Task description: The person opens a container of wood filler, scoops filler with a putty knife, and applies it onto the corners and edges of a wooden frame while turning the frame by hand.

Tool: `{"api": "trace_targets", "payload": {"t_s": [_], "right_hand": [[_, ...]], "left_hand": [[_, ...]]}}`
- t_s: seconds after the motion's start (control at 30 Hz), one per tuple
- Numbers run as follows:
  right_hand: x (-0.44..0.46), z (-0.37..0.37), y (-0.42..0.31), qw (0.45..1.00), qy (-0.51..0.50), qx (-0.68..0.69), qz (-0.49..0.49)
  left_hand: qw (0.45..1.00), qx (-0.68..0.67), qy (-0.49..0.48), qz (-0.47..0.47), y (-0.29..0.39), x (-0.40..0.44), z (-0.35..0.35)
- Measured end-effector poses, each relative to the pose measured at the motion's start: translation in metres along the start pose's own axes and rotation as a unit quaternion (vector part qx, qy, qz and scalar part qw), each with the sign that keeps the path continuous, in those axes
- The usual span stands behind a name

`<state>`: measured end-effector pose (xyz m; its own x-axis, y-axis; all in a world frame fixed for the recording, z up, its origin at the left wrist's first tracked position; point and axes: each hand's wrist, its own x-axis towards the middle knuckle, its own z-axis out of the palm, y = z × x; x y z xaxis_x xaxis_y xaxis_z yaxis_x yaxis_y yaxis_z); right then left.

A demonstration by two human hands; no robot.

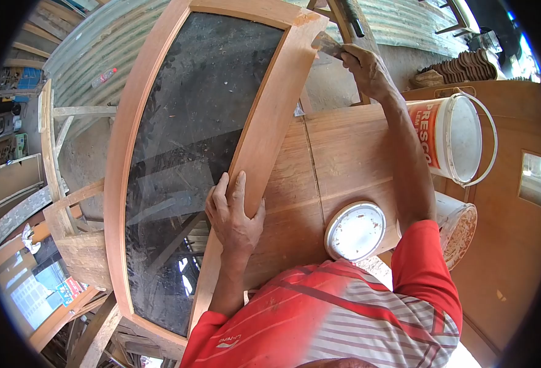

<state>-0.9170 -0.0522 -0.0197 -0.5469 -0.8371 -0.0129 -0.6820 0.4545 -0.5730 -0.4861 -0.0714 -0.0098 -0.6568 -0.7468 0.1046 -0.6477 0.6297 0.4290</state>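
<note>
A wooden-framed glass panel (137,141) with dark, dusty glass (203,98) lies at a slant before me. My left hand (236,218) rests on its near rail, fingers stretched out flat on the wood and thumb apart. At the panel's upper right corner, my right hand (366,70) grips a putty knife (327,45). The blade meets the end of the frame, where orange-brown filler (309,18) is smeared on the wood. My fingers hide the knife's handle.
A wooden board (350,147) lies right of the panel, bearing a white lid (356,231) and a white bucket (463,140). Another stained bucket (457,230) lies beside it. Timber supports (49,122), corrugated sheets (92,61) and a plastic bottle (104,77) are on the left.
</note>
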Motion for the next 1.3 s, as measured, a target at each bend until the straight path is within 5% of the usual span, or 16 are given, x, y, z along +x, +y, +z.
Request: {"api": "trace_targets", "payload": {"t_s": [0.3, 0.6, 0.8, 1.0, 1.1, 1.13, 1.3], "right_hand": [[0.075, 0.022, 0.014, 0.981, 0.152, -0.066, -0.100], [0.087, 0.025, -0.002, 0.984, 0.130, -0.098, -0.078], [0.089, 0.025, 0.003, 0.973, 0.111, -0.126, -0.156], [0.083, 0.012, -0.017, 0.939, -0.025, -0.311, -0.146], [0.092, 0.001, -0.030, 0.943, 0.025, -0.251, -0.215], [0.093, -0.001, -0.041, 0.955, 0.015, -0.249, -0.161], [0.117, 0.006, -0.025, 0.950, -0.007, -0.256, -0.180]], "left_hand": [[1.000, -0.007, -0.003, -0.006, 0.000, 0.001, -0.001], [1.000, -0.013, -0.004, -0.016, -0.001, 0.001, -0.001], [1.000, -0.014, -0.004, -0.014, -0.002, 0.000, 0.001], [1.000, -0.008, -0.007, -0.016, -0.003, -0.001, 0.002], [1.000, -0.006, -0.007, -0.021, -0.003, 0.000, 0.001], [1.000, -0.006, -0.008, -0.022, -0.003, 0.000, 0.000], [1.000, -0.006, -0.011, -0.020, -0.003, 0.000, 0.001]]}}
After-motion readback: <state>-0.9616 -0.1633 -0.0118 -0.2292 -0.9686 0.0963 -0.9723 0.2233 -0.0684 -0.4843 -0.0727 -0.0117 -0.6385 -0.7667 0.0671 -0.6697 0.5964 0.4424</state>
